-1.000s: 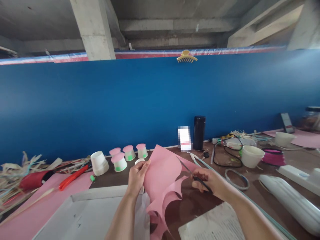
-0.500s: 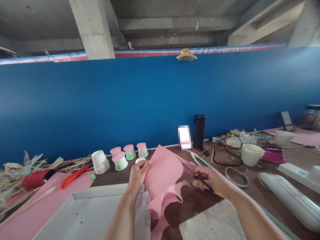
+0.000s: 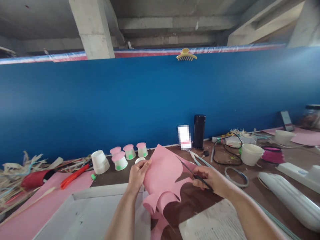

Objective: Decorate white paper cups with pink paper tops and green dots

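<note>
A sheet of pink paper (image 3: 162,170) is pinched along its left edge by my left hand (image 3: 137,175), thumb on top. Its lower part hangs in curled, scalloped offcuts above the brown table. My right hand (image 3: 206,178) is closed around the dark handles of a pair of scissors (image 3: 186,165). The blades reach left to the paper's curved right edge, against the pink sheet. Behind my left hand stand several small white cups (image 3: 120,161) with pink paper tops and green marks. One more white cup is partly hidden by that hand.
To the left are a white tray (image 3: 100,213), stacked white cups (image 3: 99,162), red-handled pliers (image 3: 75,176) and another pink sheet. A printed paper (image 3: 212,223) lies in front. A black flask (image 3: 199,131), cables, a white tub (image 3: 251,154) and a power strip stand rightward. A blue partition (image 3: 150,100) closes the back.
The curled lower offcuts of the pink paper have shifted slightly left and down. Both hands and the scissors stay almost in place.
</note>
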{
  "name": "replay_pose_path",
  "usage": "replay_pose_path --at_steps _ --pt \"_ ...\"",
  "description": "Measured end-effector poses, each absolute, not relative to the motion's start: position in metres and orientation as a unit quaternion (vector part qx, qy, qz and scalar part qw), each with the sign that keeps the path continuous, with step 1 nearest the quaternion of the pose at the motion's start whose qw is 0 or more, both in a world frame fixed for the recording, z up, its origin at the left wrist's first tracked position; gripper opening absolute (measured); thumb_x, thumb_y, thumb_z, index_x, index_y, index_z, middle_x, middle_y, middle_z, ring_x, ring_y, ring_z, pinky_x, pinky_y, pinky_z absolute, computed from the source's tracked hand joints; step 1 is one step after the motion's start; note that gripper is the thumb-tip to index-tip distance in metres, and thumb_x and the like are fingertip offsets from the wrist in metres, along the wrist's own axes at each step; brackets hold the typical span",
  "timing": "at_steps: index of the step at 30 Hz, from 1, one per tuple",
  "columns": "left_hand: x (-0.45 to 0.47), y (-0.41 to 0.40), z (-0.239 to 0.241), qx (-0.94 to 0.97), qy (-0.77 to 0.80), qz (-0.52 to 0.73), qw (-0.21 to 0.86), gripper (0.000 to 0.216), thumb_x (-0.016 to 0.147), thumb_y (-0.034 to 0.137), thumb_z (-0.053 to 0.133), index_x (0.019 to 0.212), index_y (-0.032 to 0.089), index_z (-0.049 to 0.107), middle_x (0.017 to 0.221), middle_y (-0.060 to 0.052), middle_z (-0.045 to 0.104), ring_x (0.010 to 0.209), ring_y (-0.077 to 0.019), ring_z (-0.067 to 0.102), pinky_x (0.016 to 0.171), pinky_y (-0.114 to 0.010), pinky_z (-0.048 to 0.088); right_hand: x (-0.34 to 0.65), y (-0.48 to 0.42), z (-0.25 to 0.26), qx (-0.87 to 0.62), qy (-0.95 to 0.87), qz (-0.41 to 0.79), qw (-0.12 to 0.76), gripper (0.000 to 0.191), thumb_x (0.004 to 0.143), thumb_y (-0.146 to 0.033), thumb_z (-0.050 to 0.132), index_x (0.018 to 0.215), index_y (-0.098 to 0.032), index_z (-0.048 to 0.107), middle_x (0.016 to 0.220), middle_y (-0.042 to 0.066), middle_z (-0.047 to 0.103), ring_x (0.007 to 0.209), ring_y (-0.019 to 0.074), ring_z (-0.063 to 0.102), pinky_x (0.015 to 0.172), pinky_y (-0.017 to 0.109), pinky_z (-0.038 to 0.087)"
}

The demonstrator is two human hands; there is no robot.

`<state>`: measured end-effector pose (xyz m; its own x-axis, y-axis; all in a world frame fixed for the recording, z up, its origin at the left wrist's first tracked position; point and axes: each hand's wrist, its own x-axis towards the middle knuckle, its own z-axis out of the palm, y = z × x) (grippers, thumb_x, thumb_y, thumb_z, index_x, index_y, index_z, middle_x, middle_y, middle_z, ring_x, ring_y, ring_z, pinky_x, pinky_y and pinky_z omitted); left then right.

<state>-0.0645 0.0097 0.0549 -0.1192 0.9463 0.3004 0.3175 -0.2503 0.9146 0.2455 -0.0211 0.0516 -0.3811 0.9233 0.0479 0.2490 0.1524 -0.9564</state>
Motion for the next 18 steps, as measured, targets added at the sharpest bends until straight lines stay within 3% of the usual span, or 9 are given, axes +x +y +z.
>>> replay_pose_path --at_steps 12,18 --pt "-0.067 0.01 0.057 0.59 0.512 0.563 0.271 0.044 0.079 0.055 0.061 0.093 0.015 0.074 0.092 -0.008 0.074 0.089 -0.0238 0.065 0.076 -0.028 0.048 0.251 -0.024 0.058 -0.439 -0.696 0.475 0.313 0.03 0.076 -0.044 0.071 0.083 -0.016 0.063 0.068 0.001 0.062 0.055 0.0091 0.049 0.052 0.023 0.034" --pt "-0.063 0.009 0.066 0.566 0.534 0.577 0.25 0.042 0.078 0.055 0.062 0.093 0.017 0.074 0.098 -0.008 0.074 0.092 -0.0247 0.066 0.078 -0.03 0.049 0.244 -0.029 0.066 -0.451 -0.662 0.497 0.335 0.036 0.065 -0.044 0.078 0.081 -0.017 0.061 0.057 -0.004 0.052 0.049 0.0072 0.043 0.048 0.023 0.027"
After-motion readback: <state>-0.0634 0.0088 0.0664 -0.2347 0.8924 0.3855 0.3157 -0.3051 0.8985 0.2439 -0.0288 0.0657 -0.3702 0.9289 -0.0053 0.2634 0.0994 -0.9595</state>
